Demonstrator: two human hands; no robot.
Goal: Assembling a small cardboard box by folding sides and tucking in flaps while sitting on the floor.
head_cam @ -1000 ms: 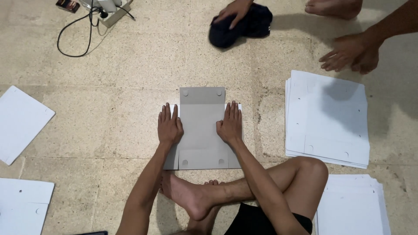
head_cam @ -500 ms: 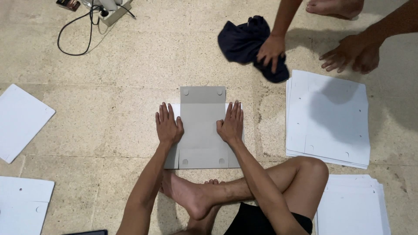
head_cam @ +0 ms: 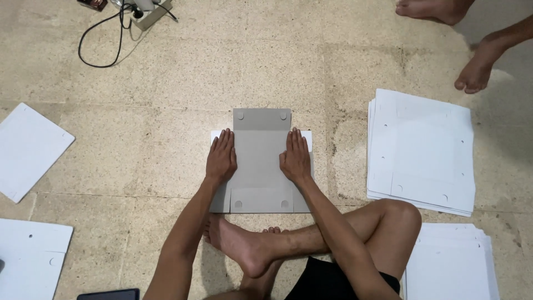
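Head view, looking straight down at a speckled stone floor (head_cam: 166, 139). Person seated cross-legged, bare feet tucked in front of the body at the bottom of frame. A grey folded card sheet (head_cam: 261, 161) lies flat on the floor directly ahead of the crossed legs, long side running away from the person; small round marks at its far corners and on a flap near the close edge. White edges of the same piece, or of a sheet beneath it, peek out at its upper left and upper right; cannot tell which. Left hand (head_cam: 221, 158) lies palm down on the left margin of the grey sheet, fingers straight and together, pointing away from the body. Right hand (head_cam: 295, 158) lies the same way on the right margin. Neither hand grasps anything: both flat, fingers extended, pressing on the sheet. To the right, well apart, a stack of white sheets (head_cam: 422, 150) with small holes and cut flaps; a second white stack (head_cam: 449, 261) at lower right beside the knee. Left side: a single white sheet (head_cam: 30, 147), tilted, and another white sheet (head_cam: 30, 255) at lower left. Top left: a black cable (head_cam: 100, 41) looped on the floor, running to a power strip (head_cam: 150, 10). Top right: another person's bare feet (head_cam: 477, 69).
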